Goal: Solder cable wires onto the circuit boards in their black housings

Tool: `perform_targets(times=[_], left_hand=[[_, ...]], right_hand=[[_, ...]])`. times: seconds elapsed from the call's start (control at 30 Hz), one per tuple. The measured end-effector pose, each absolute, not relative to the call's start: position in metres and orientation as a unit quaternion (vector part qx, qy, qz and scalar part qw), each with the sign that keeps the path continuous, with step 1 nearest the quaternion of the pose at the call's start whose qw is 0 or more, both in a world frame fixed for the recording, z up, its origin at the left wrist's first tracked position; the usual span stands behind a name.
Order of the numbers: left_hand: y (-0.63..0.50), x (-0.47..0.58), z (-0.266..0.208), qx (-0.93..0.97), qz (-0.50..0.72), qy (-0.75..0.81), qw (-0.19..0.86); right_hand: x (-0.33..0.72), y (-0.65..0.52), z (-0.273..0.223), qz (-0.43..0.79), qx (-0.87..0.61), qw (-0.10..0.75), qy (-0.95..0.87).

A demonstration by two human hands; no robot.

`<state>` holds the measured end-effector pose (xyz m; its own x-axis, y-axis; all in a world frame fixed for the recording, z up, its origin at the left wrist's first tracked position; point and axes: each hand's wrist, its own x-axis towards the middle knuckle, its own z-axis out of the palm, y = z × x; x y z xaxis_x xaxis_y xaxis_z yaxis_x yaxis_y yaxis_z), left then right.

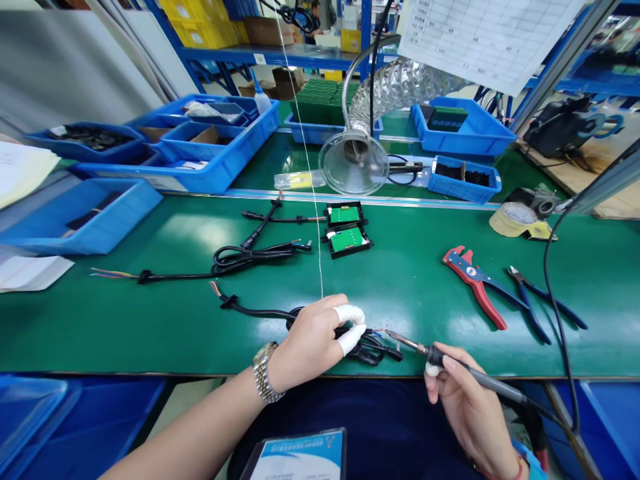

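My left hand [320, 333], with white finger cots on two fingers, is closed on a black cable [265, 312] near the table's front edge. Thin stripped wires [381, 332] stick out of the cable end just right of my fingertips. In my right hand [463, 393] is a soldering iron [435, 355], gripped like a pen, its tip at those wires. Whether the tip touches them I cannot tell. A strand of solder wire [315, 200] hangs down from above to my left hand. Beyond lie a coiled black cable [235, 260] and two green circuit boards [349, 239] in black cases.
Red wire strippers [477, 283] and blue-handled cutters [537, 303] lie to the right, by a tape roll [514, 219]. A clear fume funnel [354, 163] hangs over the middle. Blue bins [210, 167] line the back left. The iron's cord [557, 313] loops at right.
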<state>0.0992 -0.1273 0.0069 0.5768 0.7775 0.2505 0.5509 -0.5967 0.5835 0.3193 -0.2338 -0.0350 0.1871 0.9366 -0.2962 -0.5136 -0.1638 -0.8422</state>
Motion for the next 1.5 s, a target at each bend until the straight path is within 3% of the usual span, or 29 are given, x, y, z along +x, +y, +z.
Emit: perform_targets(times=[1.1,1.23,1.4,1.5], left_hand=[[-0.126,0.102,0.01,0.864,0.246,0.381,0.216],[-0.125,0.101,0.007,0.862,0.24,0.388,0.221],[-0.125,0.102,0.006,0.862,0.244,0.387,0.221],[-0.125,0.102,0.007,0.861,0.245,0.387,0.221]], right_hand=[[0.318,-0.233,-0.034,0.591,-0.483,0.606,-0.225],[0.329,-0.241,-0.034,0.493,-0.529,0.589,-0.361],[0.341,-0.244,-0.021,0.245,-0.576,0.457,-0.632],[0.34,-0.24,-0.012,0.174,-0.546,0.423,-0.702]])
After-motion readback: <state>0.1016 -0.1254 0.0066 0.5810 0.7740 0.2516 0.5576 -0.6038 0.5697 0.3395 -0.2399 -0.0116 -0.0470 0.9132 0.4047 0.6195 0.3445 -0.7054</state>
